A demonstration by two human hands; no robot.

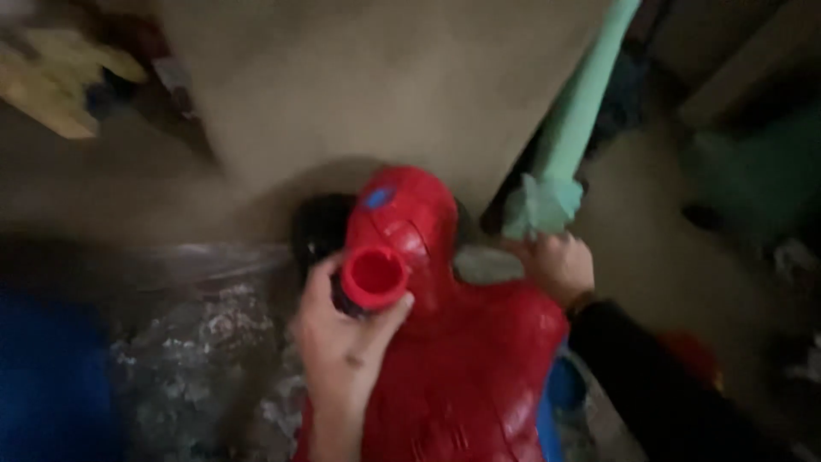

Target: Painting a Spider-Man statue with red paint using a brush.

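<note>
A large red plastic figure toy (479, 359) lies in front of me, torso toward me, with a red limb that carries a blue spot (402, 214) reaching away. My left hand (342, 342) is wrapped around the open round red end of a limb piece (375, 278). My right hand (560, 267), in a dark sleeve, is closed at the toy's far shoulder, right below a pale green toy piece (556, 162). Whether it grips the green piece or the toy is unclear. The picture is dim and blurred.
A tan panel (359, 85) stands behind the toy. Clear plastic wrap (197, 342) lies at left beside something blue (43, 376). A yellow toy (51, 85) sits at top left, and green and dark clutter (753, 180) at right.
</note>
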